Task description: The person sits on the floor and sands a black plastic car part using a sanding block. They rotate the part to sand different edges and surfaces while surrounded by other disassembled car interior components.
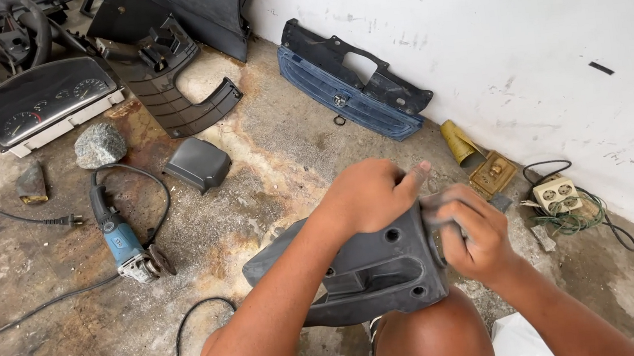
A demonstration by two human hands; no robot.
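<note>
Nearest the camera, a dark grey moulded plastic car trim panel [366, 271] with round holes rested across the person's bare knees. The left hand [370, 194] lay over its upper edge, fingers curled and gripping it, thumb stretched toward the other hand. The right hand [474, 234] was closed around the panel's right end, and seemed to press a small grey piece against it; what that piece was could not be told, as it was blurred. A white bag [521, 341] showed just beside the right knee.

On the stained concrete floor [253, 169] to the left lay a blue and grey angle grinder [123, 241] with its black power cable [15, 217] trailing away. Beyond it sat a small dark grey plastic cover [198, 164], a grey rock [100, 145] and a rusty metal lump [32, 184].

To the right, near the white wall [514, 39], stood a cream double socket box [557, 194] on tangled green wire [573, 220], with a brass-coloured square metal fitting [492, 174] and a yellowish cone-shaped piece [458, 142] near it.

Farther off, a blue car grille [348, 100] leaned against the wall. At the far left lay a car instrument cluster with dials [46, 100], a black ribbed column shroud [164, 68] and a black steering wheel [0, 35].
</note>
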